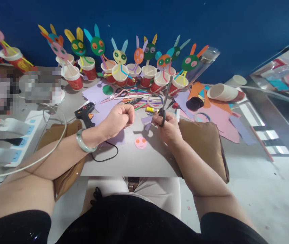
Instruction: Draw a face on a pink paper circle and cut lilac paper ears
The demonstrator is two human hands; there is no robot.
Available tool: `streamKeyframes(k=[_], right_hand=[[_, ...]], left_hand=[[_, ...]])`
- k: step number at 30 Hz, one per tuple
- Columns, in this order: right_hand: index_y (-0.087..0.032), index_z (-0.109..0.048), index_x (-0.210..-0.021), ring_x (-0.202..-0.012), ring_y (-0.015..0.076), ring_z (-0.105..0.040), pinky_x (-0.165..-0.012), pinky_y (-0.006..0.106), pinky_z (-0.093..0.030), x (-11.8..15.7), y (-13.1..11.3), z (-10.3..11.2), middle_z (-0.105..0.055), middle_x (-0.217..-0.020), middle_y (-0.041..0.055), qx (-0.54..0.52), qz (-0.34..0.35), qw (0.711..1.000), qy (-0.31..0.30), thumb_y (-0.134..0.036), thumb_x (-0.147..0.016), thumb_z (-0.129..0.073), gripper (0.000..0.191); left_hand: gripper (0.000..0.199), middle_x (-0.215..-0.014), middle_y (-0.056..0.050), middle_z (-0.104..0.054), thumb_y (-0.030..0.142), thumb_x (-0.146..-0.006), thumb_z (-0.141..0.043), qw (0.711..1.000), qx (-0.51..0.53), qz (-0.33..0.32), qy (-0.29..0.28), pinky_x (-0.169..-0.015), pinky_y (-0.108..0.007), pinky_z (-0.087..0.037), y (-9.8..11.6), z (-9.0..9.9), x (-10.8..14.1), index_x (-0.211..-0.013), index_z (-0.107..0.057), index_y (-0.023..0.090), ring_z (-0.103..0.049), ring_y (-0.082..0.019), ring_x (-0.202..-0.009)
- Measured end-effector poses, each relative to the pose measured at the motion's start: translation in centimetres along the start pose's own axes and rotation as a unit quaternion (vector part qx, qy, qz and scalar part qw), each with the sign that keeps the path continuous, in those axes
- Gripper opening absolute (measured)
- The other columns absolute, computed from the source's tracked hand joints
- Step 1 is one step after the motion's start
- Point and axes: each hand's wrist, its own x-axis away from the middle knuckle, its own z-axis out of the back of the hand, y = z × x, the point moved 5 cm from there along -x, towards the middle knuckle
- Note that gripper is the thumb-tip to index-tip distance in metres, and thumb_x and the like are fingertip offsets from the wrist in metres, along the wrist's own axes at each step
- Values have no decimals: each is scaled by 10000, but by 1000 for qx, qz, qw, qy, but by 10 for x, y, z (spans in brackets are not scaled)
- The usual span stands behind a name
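My left hand [120,118] is closed above the table, fingers curled in; whatever they may hold is hidden. My right hand [168,127] grips black-handled scissors [163,113], blades pointing up and away. Beside its fingertips are small purple paper strips [147,124]. A round pink paper face [140,142] with orange eyes lies on the table between my hands, nearer the front edge. Left of my left hand rests a black glue gun [85,114] on the table. Purple paper sheets [101,117] lie under and behind my left hand.
Red and white cups [120,75] with paper rabbit figures line the blue wall. Colored sticks and pens [134,98] lie in the middle. A brown cushion [202,145] is under my right forearm. A power strip [24,139] with cables sits left. Stacked cups [223,92] and colored paper are right.
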Motion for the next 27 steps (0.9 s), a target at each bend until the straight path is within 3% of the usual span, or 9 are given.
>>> streamKeyframes(k=[2, 5, 8, 11, 15, 20, 27], right_hand=[[-202, -659, -580, -590, 102, -473, -599, 270, -389, 3, -2, -4, -586, -587, -25, 12, -2, 1000, -25, -264, -639, -790, 156], [-205, -644, -580, -602, 108, -476, -604, 276, -414, 8, -5, -9, -599, -612, -22, 33, -3, 998, -55, -297, -643, -848, 233], [-202, -649, -602, -590, 106, -479, -590, 274, -414, 12, -5, -14, -612, -621, -23, 39, 2, 995, -89, -342, -625, -903, 292], [-196, -638, -601, -596, 107, -488, -584, 269, -417, 15, -5, -19, -623, -634, -16, 46, 6, 991, -122, -387, -611, -942, 359], [-200, -606, -586, -622, 117, -495, -592, 273, -429, 19, -8, -24, -625, -655, -8, 65, 16, 987, -146, -455, -634, -943, 425], [-200, -607, -584, -615, 113, -491, -608, 280, -436, 20, -11, -24, -625, -655, -9, 55, 36, 987, -147, -438, -635, -948, 420], [-206, -618, -592, -624, 122, -488, -622, 295, -444, 20, -13, -21, -623, -670, -9, 57, 50, 990, -120, -423, -641, -940, 391]], left_hand=[[131, -524, 44, -508, 78, -549, -475, 1000, -22, 5, 1, -453, -241, -231, 0, -1, 1, -582, -523, 195, -362, -54, -435], [165, -694, 26, -618, 77, -656, -557, 996, -91, 8, 10, -522, -243, -356, -2, -2, 0, -761, -630, 181, -475, -70, -544], [112, -803, -2, -671, 176, -755, -680, 987, -155, 8, -36, -629, -254, -446, -9, -6, -1, -866, -676, 164, -568, -103, -678], [144, -810, -18, -691, 257, -787, -743, 978, -182, 3, -101, -663, -262, -469, -16, -9, -2, -862, -671, 158, -607, -121, -712], [230, -739, 0, -682, 239, -775, -771, 974, -197, 5, -110, -623, -254, -464, -20, -6, -3, -967, -672, 160, -624, -129, -663], [179, -716, -17, -692, 275, -759, -798, 964, -224, 19, -144, -609, -253, -462, -18, -8, -2, -786, -669, 154, -614, -126, -630], [239, -649, 3, -644, 333, -778, -808, 959, -248, 7, -133, -566, -237, -403, -14, -8, -1, -718, -659, 155, -539, -100, -593]])
